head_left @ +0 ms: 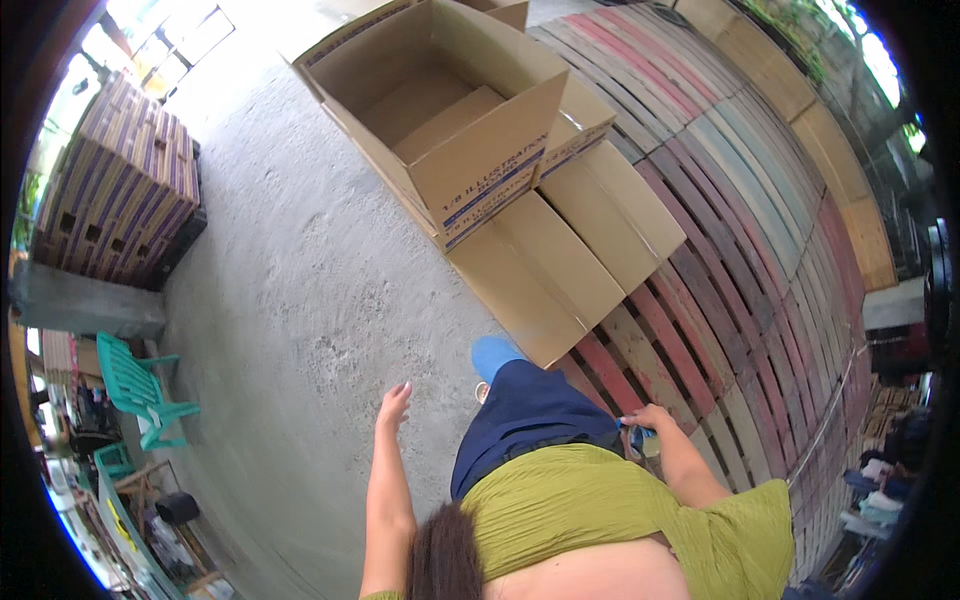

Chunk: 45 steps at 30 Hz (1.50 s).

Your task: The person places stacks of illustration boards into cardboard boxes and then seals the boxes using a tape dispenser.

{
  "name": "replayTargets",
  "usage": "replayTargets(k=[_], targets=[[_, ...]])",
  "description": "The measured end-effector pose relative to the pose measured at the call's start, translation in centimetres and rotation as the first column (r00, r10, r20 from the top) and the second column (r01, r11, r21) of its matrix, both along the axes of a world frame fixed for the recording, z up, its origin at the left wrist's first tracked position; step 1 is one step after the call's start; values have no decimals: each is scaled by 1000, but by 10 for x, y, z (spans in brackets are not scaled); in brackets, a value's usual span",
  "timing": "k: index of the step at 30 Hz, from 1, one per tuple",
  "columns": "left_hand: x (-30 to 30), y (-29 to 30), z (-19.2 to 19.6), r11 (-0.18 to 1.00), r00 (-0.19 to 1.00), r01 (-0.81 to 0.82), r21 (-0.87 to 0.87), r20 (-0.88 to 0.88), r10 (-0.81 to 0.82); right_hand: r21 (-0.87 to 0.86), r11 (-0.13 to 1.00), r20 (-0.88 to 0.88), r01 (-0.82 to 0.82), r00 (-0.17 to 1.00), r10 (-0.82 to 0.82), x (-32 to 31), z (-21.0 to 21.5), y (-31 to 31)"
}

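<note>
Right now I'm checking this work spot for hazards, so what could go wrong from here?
1. The open cardboard box lies on its side with its flaps spread over the edge of the wooden pallets, just ahead of the blue shoe; a step could catch or slide on them.
2. The pallet slats have gaps, so footing there looks uneven.
3. The right hand seems to grip a small blue item, while the left hand hangs free, leaving only one hand to break a stumble.
</note>
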<state>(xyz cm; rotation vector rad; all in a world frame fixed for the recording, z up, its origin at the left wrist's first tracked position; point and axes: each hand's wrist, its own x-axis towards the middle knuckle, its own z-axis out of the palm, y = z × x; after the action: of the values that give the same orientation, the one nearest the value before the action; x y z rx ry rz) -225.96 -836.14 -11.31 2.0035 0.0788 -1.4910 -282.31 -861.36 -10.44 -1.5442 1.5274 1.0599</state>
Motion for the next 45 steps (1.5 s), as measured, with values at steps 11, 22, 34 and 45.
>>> replayTargets(k=[11, 22, 34, 45], targets=[[147, -13, 9, 903, 904, -421, -87, 45, 426, -178, 937, 236, -299, 912, 336, 296, -59, -208], [279, -146, 36, 902, 906, -412, -132, 45, 421, -136, 943, 254, -303, 909, 329, 481, -42, -295], [225, 69, 22, 929, 914, -370, -17, 173, 368, -145, 888, 175, -436, 872, 457, 494, -47, -163], [-30, 326, -60, -271, -264, -943, -192, -66, 962, -72, 230, -51, -971, 234, 971, 715, 62, -13]])
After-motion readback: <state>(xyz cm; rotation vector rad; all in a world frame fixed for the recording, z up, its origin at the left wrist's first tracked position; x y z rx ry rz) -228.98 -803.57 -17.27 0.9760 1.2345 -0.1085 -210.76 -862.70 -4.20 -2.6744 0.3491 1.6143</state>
